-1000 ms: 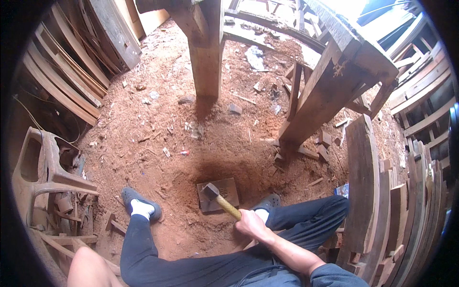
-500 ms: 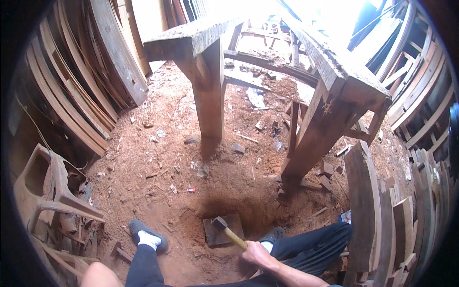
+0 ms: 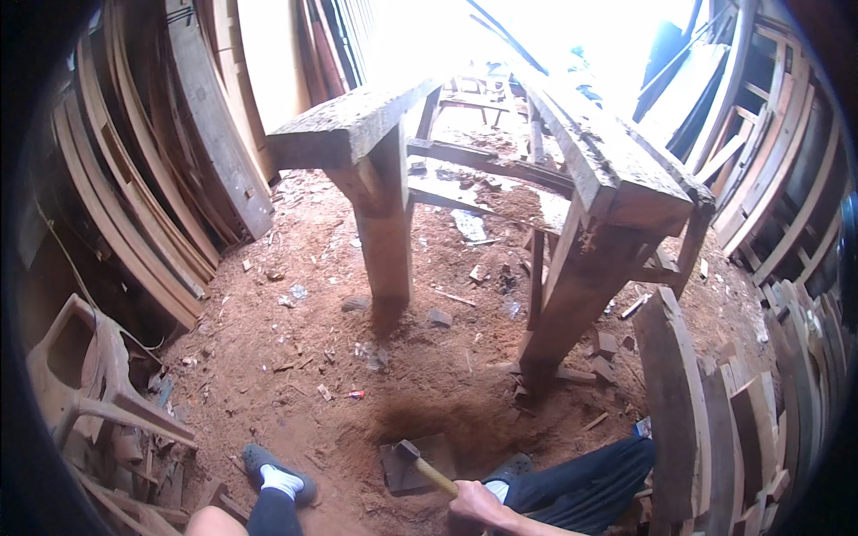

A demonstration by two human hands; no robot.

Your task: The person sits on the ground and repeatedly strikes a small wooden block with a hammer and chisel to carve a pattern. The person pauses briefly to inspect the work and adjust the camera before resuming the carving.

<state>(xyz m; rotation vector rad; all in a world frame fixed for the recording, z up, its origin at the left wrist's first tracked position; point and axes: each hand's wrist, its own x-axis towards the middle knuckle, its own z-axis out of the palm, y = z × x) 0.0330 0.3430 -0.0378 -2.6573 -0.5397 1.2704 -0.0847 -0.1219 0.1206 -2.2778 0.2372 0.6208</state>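
My right hand (image 3: 478, 504) is wrapped round the yellowish handle of a hammer (image 3: 435, 476). Its dark head lies over a flat, squarish dark slab (image 3: 438, 452) on the sawdust-covered ground; I cannot tell whether they touch. The slab sits between my feet, at the edge of a shallow hollow. A grey clog (image 3: 279, 473) is on my left foot, with a white sock. My left hand does not show; a rounded patch of bare skin appears at the lower left edge, too cropped to identify.
A heavy wooden trestle bench (image 3: 572, 192) stands ahead on thick legs. Planks (image 3: 125, 188) lean along the left wall above a broken plastic chair (image 3: 112, 393). Upright boards (image 3: 675, 402) crowd my right side. Wood scraps and litter are scattered over the ground (image 3: 295, 357).
The view has shifted slightly, so the slab, feet and ground sit lower in the picture. My right hand still grips the hammer, its head still over the slab.
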